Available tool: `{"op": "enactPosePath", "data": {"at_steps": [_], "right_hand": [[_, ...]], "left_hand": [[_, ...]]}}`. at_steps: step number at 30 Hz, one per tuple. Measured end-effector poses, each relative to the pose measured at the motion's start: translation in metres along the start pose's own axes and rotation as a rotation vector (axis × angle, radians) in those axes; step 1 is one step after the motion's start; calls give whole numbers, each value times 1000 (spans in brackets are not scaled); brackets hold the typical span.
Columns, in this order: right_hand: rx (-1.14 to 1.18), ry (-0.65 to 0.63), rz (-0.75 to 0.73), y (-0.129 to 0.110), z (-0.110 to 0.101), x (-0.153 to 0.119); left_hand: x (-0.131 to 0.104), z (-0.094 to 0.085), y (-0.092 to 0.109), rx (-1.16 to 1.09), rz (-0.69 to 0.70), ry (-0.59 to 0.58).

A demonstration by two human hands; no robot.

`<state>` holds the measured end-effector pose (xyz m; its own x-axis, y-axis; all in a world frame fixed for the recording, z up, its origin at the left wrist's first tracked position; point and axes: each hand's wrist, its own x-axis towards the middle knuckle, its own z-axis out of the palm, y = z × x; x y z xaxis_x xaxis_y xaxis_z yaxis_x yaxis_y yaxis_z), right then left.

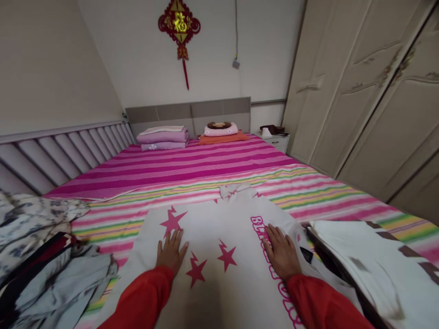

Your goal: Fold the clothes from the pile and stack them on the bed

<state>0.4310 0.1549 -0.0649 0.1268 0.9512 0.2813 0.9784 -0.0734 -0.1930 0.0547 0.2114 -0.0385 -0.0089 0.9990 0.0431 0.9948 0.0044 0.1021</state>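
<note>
Your left hand [170, 251] is lying flat with fingers spread, just below a pink star [172, 221]; your right hand [281, 252] is resting with fingers a little apart—neither is gripping anything. Both are probably keeping the shirt [216, 228] flat on the striped bed sheet [120, 224]. Its pink lettering [256, 222] is starting "BL"—your right hand is covering more. Left of the shirt, rumpled clothes [65, 279] are lying; right of it, white clothes [372, 260] are sitting, perhaps leaving working room. Beyond the shirt, a wall hanging [180, 22] is showing "福".

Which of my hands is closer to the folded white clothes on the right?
Right. Your right hand rests on the garment, partly over its pink lettering, left of the folded white clothes; your left hand is farther, across the garment by a pink star.
</note>
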Motion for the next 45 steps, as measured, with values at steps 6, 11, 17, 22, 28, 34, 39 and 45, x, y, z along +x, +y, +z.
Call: {"op": "enactPosePath", "data": {"at_steps": [6,11,17,22,28,34,39,45], "right_hand": [[32,-56,80,-11,-14,5],[174,-147,-27,-78,-19,20],[363,-264,-549,-152,6,54],[101,-267,-226,-86,6,102],[-35,-221,132,19,-20,119],[-70,-179,135,-9,-16,70],[-41,-188,14,-5,-17,33],[-117,-190,282,-1,-50,7]], "left_hand": [[-8,10,0,41,-21,24],[1,16,-6,49,-10,29],[0,21,-10,48,3,66],[-1,21,-10,27,12,62],[0,22,-10,-3,10,59],[2,21,-8,-18,4,62],[1,20,-6,-14,13,86],[0,15,0,-5,-4,80]]}}
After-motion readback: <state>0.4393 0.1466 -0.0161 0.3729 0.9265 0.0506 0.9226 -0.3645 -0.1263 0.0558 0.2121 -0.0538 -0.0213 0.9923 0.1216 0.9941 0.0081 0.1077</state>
